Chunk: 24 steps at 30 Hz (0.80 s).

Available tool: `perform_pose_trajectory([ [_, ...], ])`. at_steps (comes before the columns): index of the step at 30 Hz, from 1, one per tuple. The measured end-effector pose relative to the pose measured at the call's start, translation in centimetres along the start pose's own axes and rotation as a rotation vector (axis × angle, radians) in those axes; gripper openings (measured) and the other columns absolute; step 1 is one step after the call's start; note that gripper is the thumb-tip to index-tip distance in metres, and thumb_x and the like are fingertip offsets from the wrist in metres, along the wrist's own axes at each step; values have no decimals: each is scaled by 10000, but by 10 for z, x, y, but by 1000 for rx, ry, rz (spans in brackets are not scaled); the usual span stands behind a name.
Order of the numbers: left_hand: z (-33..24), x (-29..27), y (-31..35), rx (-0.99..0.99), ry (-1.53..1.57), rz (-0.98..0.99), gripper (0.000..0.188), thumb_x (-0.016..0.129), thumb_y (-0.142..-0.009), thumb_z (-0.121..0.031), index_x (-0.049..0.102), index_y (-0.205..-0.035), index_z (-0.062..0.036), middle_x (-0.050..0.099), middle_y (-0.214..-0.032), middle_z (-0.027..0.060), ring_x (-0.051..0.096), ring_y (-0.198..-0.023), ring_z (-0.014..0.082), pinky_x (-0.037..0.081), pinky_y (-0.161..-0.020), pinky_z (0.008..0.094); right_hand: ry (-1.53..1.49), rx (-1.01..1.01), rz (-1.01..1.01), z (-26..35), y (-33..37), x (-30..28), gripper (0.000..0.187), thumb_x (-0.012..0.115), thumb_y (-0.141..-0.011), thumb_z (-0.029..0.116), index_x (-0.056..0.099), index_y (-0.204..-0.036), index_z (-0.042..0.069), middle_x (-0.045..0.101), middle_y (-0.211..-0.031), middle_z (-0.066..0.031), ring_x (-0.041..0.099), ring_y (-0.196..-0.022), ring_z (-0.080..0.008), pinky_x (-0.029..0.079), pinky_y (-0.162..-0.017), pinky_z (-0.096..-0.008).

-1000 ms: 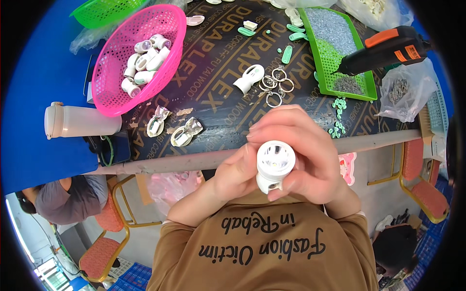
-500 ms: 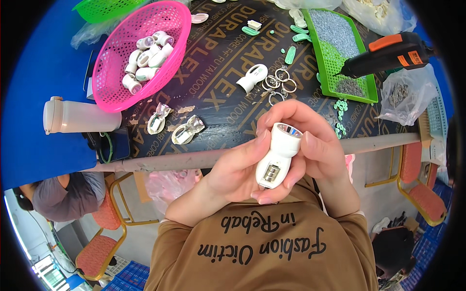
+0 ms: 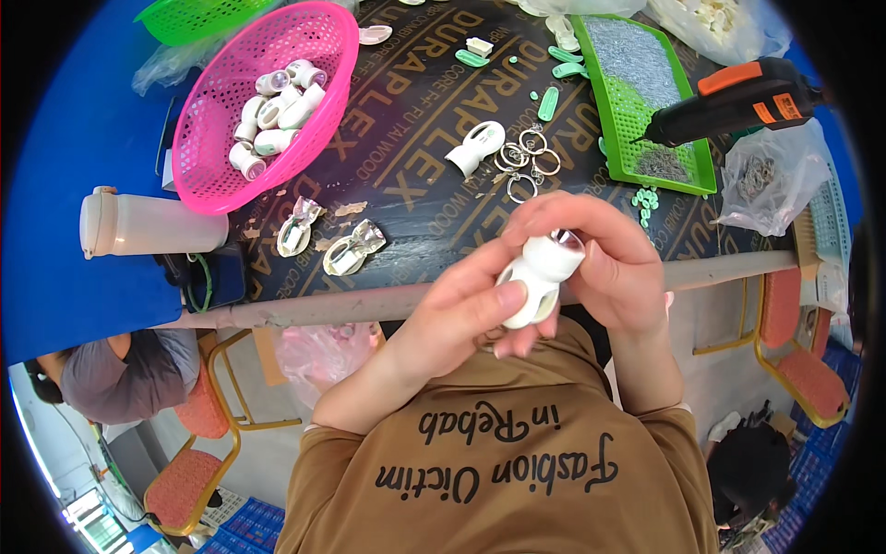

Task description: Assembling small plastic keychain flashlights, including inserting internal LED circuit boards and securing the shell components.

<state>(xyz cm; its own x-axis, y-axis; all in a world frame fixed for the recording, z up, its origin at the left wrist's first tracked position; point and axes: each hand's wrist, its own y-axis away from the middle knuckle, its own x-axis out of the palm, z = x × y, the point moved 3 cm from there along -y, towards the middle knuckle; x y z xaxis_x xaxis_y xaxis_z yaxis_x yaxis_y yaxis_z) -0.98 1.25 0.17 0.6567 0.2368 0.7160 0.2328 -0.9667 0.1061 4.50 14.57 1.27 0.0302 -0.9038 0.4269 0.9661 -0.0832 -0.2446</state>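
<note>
Hands (image 3: 460,303) closed together around a white torch (image 3: 548,260), pink basket (image 3: 208,138) of white torches (image 3: 297,109), green tray (image 3: 637,115) of small grey pieces (image 3: 637,57)

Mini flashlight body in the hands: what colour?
The mini flashlight body is white; it shows best in the head view.

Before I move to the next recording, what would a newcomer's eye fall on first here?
Probably the bright pink basket at upper left, holding white pieces. Next might come the white torch-shaped piece with a shiny end, just right of centre in the person's left grip and right grip. At upper right, a black-and-orange tool points over a lime-green tray.
</note>
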Motion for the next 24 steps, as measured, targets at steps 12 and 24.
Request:
perform_pose_trajectory([
  [12,-28,8,5,776,-1500,-312,447,730,-665,-170,579,-1051,-5,603,-851,119,570,-641,233,462,-555,305,479,-136,-95,8,9,-2,326,549,-846,230,545,-1080,4,536,-963,-93,491,-835,-169,406,-657,-249],
  [24,-20,6,2,913,-1634,-358,426,684,-686,-180,578,-1045,22,599,-851,135,570,-659,249,459,-560,313,821,-468,-230,-3,11,6,284,446,-910,265,522,-1013,12,512,-903,-107,465,-768,-191,388,-626,-263],
])
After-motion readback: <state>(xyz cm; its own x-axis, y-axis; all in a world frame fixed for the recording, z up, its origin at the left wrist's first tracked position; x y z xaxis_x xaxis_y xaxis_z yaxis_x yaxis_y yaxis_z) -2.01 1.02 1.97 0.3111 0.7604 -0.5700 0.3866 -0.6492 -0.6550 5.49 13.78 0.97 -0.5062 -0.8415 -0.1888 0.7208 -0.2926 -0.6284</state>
